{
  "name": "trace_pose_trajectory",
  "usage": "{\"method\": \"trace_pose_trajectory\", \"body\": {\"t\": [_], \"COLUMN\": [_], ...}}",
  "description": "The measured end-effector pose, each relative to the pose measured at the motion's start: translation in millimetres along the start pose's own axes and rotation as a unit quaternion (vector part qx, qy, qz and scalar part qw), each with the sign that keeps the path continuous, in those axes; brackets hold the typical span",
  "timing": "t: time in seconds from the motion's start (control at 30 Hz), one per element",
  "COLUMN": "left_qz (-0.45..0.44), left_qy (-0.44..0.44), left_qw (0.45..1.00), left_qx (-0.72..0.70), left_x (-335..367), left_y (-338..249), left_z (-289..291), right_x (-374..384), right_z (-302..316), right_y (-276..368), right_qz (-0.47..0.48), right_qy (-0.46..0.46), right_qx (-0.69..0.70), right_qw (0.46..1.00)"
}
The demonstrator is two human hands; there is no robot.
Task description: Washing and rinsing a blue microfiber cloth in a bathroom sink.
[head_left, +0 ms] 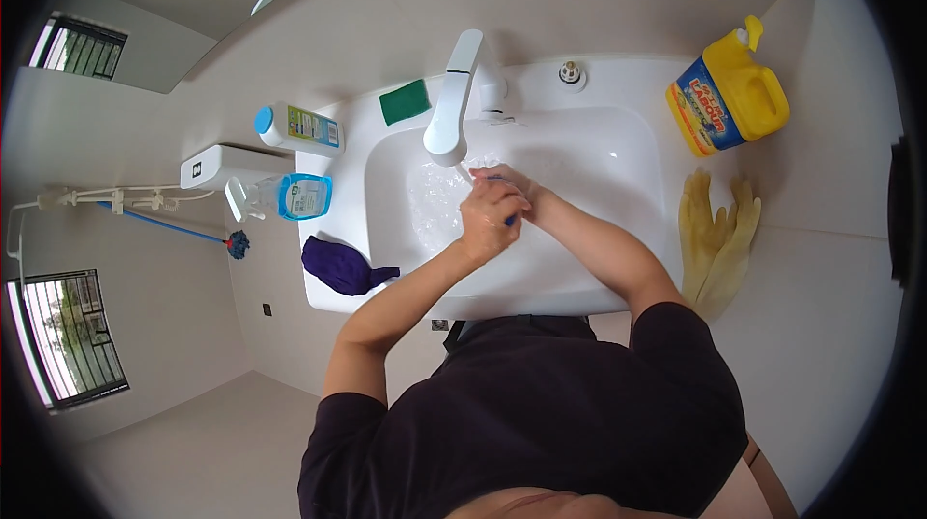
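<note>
In a pale-walled bathroom (333,41), a white washbasin (618,176) holds water (435,220) beneath the faucet (449,118). Over it, washing looks under way, unfinished: the left hand (490,217) curls its fingers around a small blue object (511,221) against the right hand (521,185), whose grip I cannot tell; a green sponge (405,103) lies behind

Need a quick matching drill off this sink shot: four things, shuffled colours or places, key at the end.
Column 1
1. sponge
2. bunched cloth
3. rubber gloves
4. left hand

Column 2
A. pale yellow, toward the right side of the sink
B. against the right hand, over the basin
C. dark purple, at the near left corner
D. green, on the back rim, left of the faucet

Pairs: 1-D, 2-C, 3-A, 4-B
</note>
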State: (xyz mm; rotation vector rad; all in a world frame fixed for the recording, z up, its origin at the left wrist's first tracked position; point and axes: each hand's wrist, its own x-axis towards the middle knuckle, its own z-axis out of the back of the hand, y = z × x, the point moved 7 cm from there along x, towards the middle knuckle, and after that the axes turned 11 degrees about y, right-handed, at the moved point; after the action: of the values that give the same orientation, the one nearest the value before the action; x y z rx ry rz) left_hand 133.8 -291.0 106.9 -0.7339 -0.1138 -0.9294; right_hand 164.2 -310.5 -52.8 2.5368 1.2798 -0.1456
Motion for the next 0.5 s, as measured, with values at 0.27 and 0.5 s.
{"method": "trace_pose_trajectory", "body": {"t": [0.27,0.5], "left_qz": [-0.211,-0.277], "left_qy": [0.147,0.246], "left_qw": [0.957,0.873], "left_qx": [0.135,0.316], "left_x": [-28.1,-64.9], "left_y": [-39.5,-31.6], "left_z": [-52.2,-121.9], "right_x": [-5.5,1.8], "right_z": [-26.2,-28.7], "right_y": [12.9,4.3], "right_qz": [-0.178,-0.165], "right_qy": [-0.075,-0.14], "right_qx": [-0.397,-0.653], "right_qw": [0.897,0.726]}}
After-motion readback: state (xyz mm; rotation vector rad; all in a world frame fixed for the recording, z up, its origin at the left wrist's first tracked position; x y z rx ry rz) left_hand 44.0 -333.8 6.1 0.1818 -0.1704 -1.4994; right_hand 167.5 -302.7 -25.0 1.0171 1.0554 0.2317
